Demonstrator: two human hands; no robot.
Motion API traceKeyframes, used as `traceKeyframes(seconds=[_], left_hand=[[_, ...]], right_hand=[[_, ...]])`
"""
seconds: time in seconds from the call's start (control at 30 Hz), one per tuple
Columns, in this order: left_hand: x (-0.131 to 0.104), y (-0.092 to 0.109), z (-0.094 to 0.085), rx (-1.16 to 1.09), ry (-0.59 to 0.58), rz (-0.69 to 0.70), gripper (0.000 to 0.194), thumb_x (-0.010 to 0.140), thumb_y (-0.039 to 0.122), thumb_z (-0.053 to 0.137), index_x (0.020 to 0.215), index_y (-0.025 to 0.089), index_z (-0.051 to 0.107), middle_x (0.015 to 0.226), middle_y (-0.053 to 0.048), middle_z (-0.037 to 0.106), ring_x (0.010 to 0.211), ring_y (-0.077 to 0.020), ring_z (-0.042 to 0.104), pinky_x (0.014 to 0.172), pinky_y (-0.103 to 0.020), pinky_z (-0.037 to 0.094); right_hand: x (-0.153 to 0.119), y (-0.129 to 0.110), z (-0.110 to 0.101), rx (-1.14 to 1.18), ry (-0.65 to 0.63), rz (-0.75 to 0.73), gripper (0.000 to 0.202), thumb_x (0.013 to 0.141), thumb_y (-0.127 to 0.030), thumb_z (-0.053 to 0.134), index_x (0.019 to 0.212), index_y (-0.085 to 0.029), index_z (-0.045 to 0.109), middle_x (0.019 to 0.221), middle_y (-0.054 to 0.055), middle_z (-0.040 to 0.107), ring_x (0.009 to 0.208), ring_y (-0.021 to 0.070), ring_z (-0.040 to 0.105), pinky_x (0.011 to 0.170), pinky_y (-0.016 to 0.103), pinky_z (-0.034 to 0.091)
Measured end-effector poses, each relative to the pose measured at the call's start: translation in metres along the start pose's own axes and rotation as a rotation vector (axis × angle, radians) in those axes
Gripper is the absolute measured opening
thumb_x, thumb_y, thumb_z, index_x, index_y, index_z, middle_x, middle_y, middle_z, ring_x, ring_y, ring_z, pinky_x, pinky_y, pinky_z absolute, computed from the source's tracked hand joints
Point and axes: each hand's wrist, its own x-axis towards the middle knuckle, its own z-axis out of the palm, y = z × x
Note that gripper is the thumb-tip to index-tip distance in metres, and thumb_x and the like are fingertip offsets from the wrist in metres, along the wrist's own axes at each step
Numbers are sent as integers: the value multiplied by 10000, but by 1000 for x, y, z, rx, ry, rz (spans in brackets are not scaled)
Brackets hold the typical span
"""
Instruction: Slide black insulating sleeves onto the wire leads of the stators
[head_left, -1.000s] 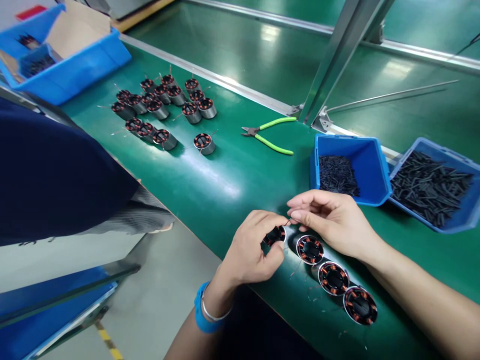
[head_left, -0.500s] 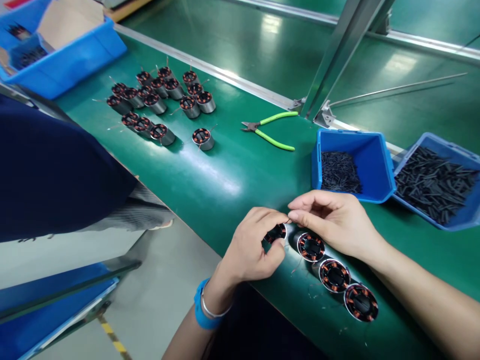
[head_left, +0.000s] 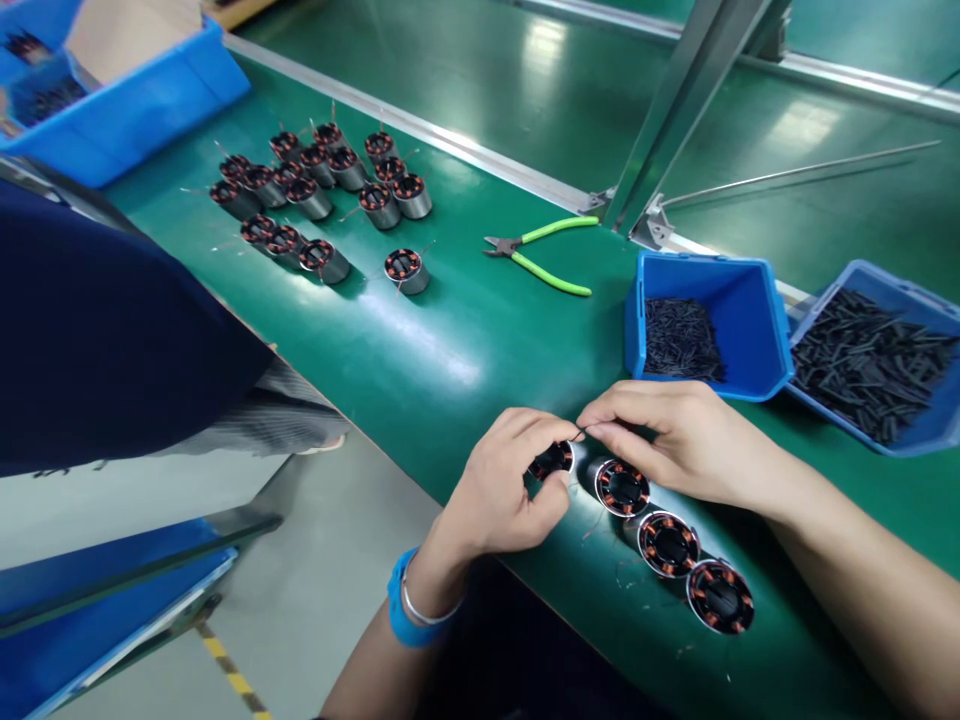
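Note:
My left hand (head_left: 499,490), with a blue band and a bangle at its wrist, curls around a motor stator (head_left: 553,460) with copper windings. Part of that stator is covered by my fingers. Close by, my right hand (head_left: 675,430) pinches a thin dark piece (head_left: 580,432) at the stator's upper edge; whether it is a wire end or a bit of black tubing I cannot tell. Three more stators stand in a slanting row to the right: one beside the held one (head_left: 622,487), a middle one (head_left: 667,545) and a near one (head_left: 720,597).
Several stators (head_left: 310,198) with loose leads stand at the far left. Green-handled cutters (head_left: 551,262) lie mid-table. A blue bin (head_left: 754,325) and another bin (head_left: 885,365) hold short black tubes at right. A metal post (head_left: 675,130) rises behind. Another person's dark clothing (head_left: 112,340) is at left.
My right fingertips have drawn slightly away from my left hand, and the thin dark piece between them shows more. My left hand keeps its hold on the stator.

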Motion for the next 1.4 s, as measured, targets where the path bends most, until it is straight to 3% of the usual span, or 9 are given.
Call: traceKeyframes(seconds=[0.27,0.4,0.5,0.63,0.87,1.03,1.2,1.4], left_hand=[[3,0,-5,-2,-52,18,329,770,129,542,1084,171,628,1048,-80,702,995,-222,631,905,-391,522],[2,1,-8,-3,-81,17,349,777,142,539,1115,187,614,1075,-80,693,1021,-227,627,914,-407,530],[-3,2,-5,55,-13,-21,426,755,195,620,1179,167,585,1136,-116,656,1067,-255,611,923,-431,535],[-12,4,-1,135,133,-39,390,757,225,708,1128,175,597,1027,-92,676,982,-243,636,861,-412,558],[-18,-2,-5,28,90,1,438,807,238,739,1222,201,602,1148,-93,712,1047,-230,679,917,-389,576],[-21,-6,-2,23,131,-67,666,762,307,803,1343,176,505,1152,-107,726,1062,-246,701,961,-413,575],[-21,-3,1,17,176,-81,542,755,303,799,1232,181,572,1131,-106,726,1029,-240,709,930,-406,592],[-21,-4,0,66,142,-81,478,767,279,785,1199,190,599,1116,-90,720,1013,-229,700,898,-386,588]], right_hand=[[-3,5,1,-31,-15,-40,199,967,-186,521,1087,-136,672,932,69,719,804,149,682,704,242,524],[-4,6,0,-36,-65,-85,198,989,-189,484,1038,-152,673,919,66,708,796,143,670,712,247,511],[-1,6,-2,-99,-116,-111,229,1013,-218,444,1001,-153,663,897,71,694,787,152,655,707,266,505],[4,9,-1,-156,-162,-172,278,1035,-273,406,987,-155,653,882,79,676,790,164,634,711,286,501],[17,11,10,-132,-235,-217,325,1037,-272,395,927,-124,663,817,77,639,737,165,597,682,294,474],[17,7,15,-103,-229,-169,291,1018,-241,412,895,-140,657,766,51,629,663,139,564,630,272,444],[9,3,13,-12,-245,-65,272,1007,-232,429,919,-146,672,784,49,663,670,134,598,625,260,451],[6,-8,20,43,-229,-4,243,944,-145,448,919,-130,690,812,69,679,735,161,632,677,273,491]])
